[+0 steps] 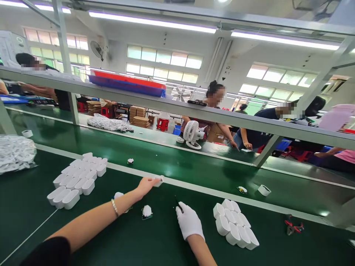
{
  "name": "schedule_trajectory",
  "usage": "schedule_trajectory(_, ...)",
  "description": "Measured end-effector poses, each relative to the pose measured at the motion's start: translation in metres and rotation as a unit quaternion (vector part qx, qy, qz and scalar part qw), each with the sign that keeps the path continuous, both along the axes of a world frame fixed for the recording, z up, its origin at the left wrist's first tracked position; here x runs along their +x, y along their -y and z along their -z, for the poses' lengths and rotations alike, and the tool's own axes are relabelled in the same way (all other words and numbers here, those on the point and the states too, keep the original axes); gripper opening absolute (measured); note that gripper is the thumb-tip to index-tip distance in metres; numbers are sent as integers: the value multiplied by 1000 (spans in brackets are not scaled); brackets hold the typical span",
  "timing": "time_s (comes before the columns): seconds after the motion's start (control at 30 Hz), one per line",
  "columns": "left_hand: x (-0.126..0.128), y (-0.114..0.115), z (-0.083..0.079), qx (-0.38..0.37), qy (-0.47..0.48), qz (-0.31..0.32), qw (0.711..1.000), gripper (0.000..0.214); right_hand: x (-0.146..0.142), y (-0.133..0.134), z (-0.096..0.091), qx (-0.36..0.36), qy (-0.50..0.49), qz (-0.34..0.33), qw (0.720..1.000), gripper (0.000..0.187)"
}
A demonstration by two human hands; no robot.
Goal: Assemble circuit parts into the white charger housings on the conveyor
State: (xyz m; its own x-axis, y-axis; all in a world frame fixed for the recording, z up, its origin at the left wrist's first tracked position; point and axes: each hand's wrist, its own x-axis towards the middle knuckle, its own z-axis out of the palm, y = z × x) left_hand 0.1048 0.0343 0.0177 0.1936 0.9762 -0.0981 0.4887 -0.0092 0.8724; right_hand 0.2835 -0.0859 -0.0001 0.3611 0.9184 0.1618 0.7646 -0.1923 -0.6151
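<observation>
White plastic sits pinched in the left hand (145,184). Its bare fingers are closed on a single white casing (159,181) at the far reach of the arm, right against the pale strip (194,186) that edges the green bench top (155,244). Nearer the body, the right hand (190,221) wears a white glove and curls around a thin dark tool (178,204), tip pointing away; how tight that grip is cannot be told. Between the two hands lies a small white part (146,211) on a dark base, and a second white piece (118,194) rests just beside the left wrist. With the arm stretched this far, the hold is probably best kept on the casing's sides, light but sure, so it neither slips nor tips. Left of the left hand stands a cluster of casings (76,181). Right of the right hand is a second cluster (235,225), with red pliers (292,227) beyond it. Across the bench, other people work near a small fan (192,133).
</observation>
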Motion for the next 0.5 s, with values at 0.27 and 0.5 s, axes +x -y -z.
schedule_trajectory(0.27,-7,-89,-11,61,-212,-144,965,37,-9,3,2,17,178,-33,983,37)
schedule_trajectory(0.5,-64,-115,-14,108,-291,-206,928,37,-48,13,15,-3,134,-301,944,65)
